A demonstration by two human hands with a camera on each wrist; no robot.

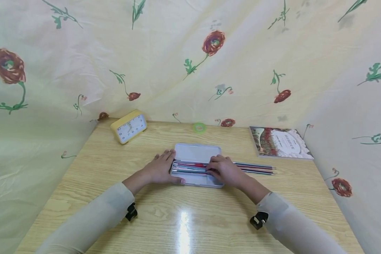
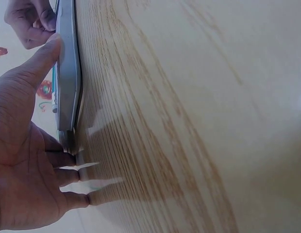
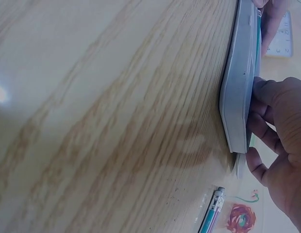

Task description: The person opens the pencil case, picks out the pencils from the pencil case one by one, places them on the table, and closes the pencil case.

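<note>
A pale metal pencil case [image 1: 197, 180] lies with its lid [image 1: 197, 152] folded back behind it. Several pencils [image 1: 190, 171] and a red pen [image 1: 199, 164] lie lengthwise in its tray. At the left end, my left hand [image 1: 161, 168] rests against the case, its thumb along the front rim and the other fingers spread straight toward the lid. My right hand [image 1: 225, 171] reaches over the right end with curled fingers, pinching pencils inside the tray. Its fingertips dip behind the case wall [image 3: 238, 87] in the right wrist view, hiding the pencils' right ends.
Right of the case, several more pencils [image 1: 257, 169] lie on the wooden table [image 1: 158, 218]. A yellow clock [image 1: 130, 127] stands at the back left, a green ring [image 1: 199, 127] at the back middle, and a book [image 1: 280, 143] at the back right. Floral cloth [image 1: 165, 53] hangs behind.
</note>
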